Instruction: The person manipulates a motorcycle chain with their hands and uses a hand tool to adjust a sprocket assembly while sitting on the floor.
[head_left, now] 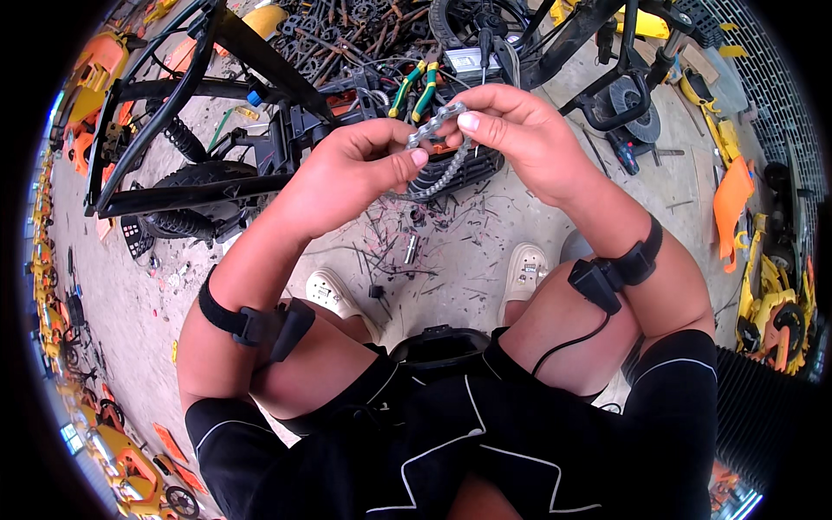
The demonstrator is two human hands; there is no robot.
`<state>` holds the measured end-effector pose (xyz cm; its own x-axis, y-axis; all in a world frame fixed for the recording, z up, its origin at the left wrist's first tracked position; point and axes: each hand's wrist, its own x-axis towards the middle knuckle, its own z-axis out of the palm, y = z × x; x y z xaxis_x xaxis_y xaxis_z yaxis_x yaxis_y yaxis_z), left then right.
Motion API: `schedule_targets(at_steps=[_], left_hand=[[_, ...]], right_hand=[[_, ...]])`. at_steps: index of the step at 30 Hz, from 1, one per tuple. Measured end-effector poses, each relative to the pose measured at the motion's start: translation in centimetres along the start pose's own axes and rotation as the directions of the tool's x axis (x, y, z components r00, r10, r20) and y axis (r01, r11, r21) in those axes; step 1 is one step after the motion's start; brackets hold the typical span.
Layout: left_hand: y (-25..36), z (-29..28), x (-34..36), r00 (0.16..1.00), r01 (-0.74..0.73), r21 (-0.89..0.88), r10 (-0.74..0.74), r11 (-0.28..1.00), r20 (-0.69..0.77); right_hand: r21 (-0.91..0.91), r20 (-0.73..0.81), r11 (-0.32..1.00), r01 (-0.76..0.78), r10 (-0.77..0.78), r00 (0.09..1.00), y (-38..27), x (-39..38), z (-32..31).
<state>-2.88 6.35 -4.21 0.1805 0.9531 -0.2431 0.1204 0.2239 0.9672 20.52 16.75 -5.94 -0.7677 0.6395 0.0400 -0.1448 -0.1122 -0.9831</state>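
A metal roller chain [436,123] is stretched between my two hands, above a black basket-like holder in front of me. My left hand [364,165] pinches one end of the top run between thumb and fingertips. With thumb and forefinger, my right hand [511,134] grips the chain further up and to the right. The rest of the chain hangs below as a loose loop. Just behind my hands, green-and-yellow-handled pliers [419,89] lie on the pile of parts. A screwdriver [485,52] stands upright near my right fingers.
A black tubular frame [156,186] with a wheel stands on the left. Dark scrap parts [334,35] are heaped at the far side. A cordless drill [624,152] and a disc wheel [637,104] lie to the right. Cable bits and a metal socket [410,250] litter the floor by my shoes.
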Motion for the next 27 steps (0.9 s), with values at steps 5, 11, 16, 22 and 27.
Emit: schedule_targets(at_steps=[5, 11, 16, 22, 27], left_hand=[[0.5, 0.1, -0.4, 0.996, -0.081, -0.076, 0.084, 0.994, 0.037], [1.1, 0.3, -0.7, 0.982, -0.180, -0.113, 0.184, 0.977, 0.033], [1.4, 0.4, -1.2, 0.977, -0.209, -0.122, 0.214, 0.970, 0.024], [1.8, 0.4, -1.7, 0.973, -0.221, -0.144, 0.229, 0.964, 0.039], [2.0, 0.8, -1.6, 0.975, -0.211, -0.216, 0.221, 0.953, 0.023]], right_hand=[[-0.031, 0.015, 0.999, 0.013, -0.012, 1.000, -0.1, 0.0, -0.1], [-0.043, 0.016, 0.999, 0.030, -0.030, 0.999, -0.6, -0.6, 1.1], [-0.335, 0.016, 0.925, 0.181, -0.186, 0.982, -1.7, -1.3, 1.7], [-0.463, 0.041, 0.832, 0.306, -0.324, 0.945, -2.3, -1.9, 2.1], [-0.446, 0.018, 0.859, 0.251, -0.272, 0.962, -2.5, -2.0, 2.6]])
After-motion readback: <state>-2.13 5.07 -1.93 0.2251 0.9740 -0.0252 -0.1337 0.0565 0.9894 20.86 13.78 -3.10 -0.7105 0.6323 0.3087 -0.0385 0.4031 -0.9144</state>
